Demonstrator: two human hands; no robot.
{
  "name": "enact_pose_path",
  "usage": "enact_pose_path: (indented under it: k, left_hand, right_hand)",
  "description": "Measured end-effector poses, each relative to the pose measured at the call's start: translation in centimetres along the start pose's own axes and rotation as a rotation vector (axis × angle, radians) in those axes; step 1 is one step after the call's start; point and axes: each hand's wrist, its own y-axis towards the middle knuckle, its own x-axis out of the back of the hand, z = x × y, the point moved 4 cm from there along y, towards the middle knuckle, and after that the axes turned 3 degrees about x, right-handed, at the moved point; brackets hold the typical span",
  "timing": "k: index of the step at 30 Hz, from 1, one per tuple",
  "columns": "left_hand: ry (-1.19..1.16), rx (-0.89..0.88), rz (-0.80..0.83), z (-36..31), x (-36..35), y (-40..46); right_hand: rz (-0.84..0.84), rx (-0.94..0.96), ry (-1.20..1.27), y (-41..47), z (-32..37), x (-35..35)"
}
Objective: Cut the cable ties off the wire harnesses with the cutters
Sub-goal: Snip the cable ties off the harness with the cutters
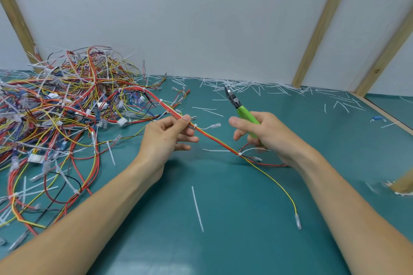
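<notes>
Holding one wire harness [214, 138] out of the pile for trimming; no cut is being made at this moment. The left hand [166, 138] pinches the red and yellow bundle between thumb and forefinger. A white cable tie [195, 126] sits on the bundle just beside those fingertips [186, 118], on the side toward the right hand. A second cable tie [239, 153] wraps the same bundle further along, low and near the right hand.

The right hand [263, 134] grips the green handles of the cutters [240, 108]. Its fingers are curled round the handles, the forefinger extended. The blades point up and away from the harness, well apart from both ties. I cannot tell whether the blades are parted.

Judgement: step in hand is presenting the next tie. The next move calls for turning the cutter tips down to the tie beside the left fingertips, slipping one blade under the strap and not under a wire. Risk: nicking insulation, since the tie sits tight on the bundle.

The harness trails back to the tangled pile [62, 100] at left; its far end, a single yellow lead, lies on the green surface [223, 252]. Cut tie strips [257, 88] litter the surface along the back wall.
</notes>
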Motion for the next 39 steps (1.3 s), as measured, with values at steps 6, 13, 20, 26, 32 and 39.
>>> enact_pose_path:
  k: [6, 13, 20, 26, 32, 39]
  left_hand:
    - [0.026, -0.026, -0.071, -0.2, 0.7, 0.2]
    - [0.052, -0.019, -0.113, -0.1, 1.1, 0.5]
    - [0.051, -0.013, -0.12, 0.1, 1.2, 0.6]
    - [-0.033, 0.062, -0.132, 0.3, 1.1, 0.9]
    - [0.168, 0.098, 0.174, 0.8, -0.7, 0.3]
    - [0.217, 0.029, 0.374, 0.7, -2.3, -1.3]
  right_hand:
    - [0.24, -0.003, -0.157, -1.1, 0.4, 0.3]
    - [0.178, -0.012, -0.216, -0.8, 0.0, 0.2]
    - [0.221, -0.001, -0.202, -0.9, 0.3, 0.1]
    - [0.158, 0.058, -0.103, -0.8, 0.6, -0.4]
    - [-0.027, 0.151, 0.022, -0.3, 0.9, -0.5]
    - [-0.139, 0.237, 0.073, -0.1, 1.1, -2.1]
